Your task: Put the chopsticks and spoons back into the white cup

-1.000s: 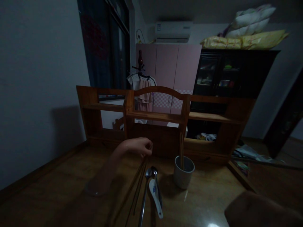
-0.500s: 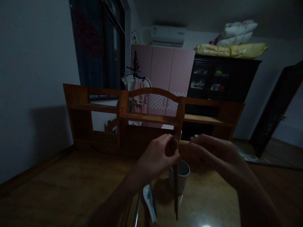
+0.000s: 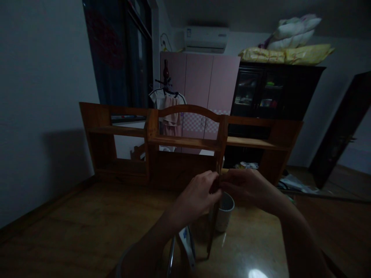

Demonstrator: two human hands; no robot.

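Observation:
My left hand (image 3: 199,193) is closed around a pair of brown chopsticks (image 3: 212,233), which hang nearly upright with their lower ends just over the table. The fingers of my right hand (image 3: 252,189) are pinched together against the chopsticks' upper part, right beside my left fingertips. Behind the chopsticks stands a pale cup (image 3: 224,218), its mouth up. Under my left forearm lie a white spoon with blue marks (image 3: 187,243) and a thin shiny metal utensil (image 3: 171,256), both partly hidden by the arm.
A wooden shelf unit (image 3: 185,143) runs along the table's (image 3: 130,220) far edge. On the left rises a wall (image 3: 43,96). Past the shelf are pink wardrobe doors (image 3: 197,81), a dark cabinet (image 3: 292,92) and a clothes stand with hung garments (image 3: 172,102).
My right hand has moved left, from apart to touching the chopsticks. The chopsticks have tilted slightly, lower ends to the left. The view has shifted a little.

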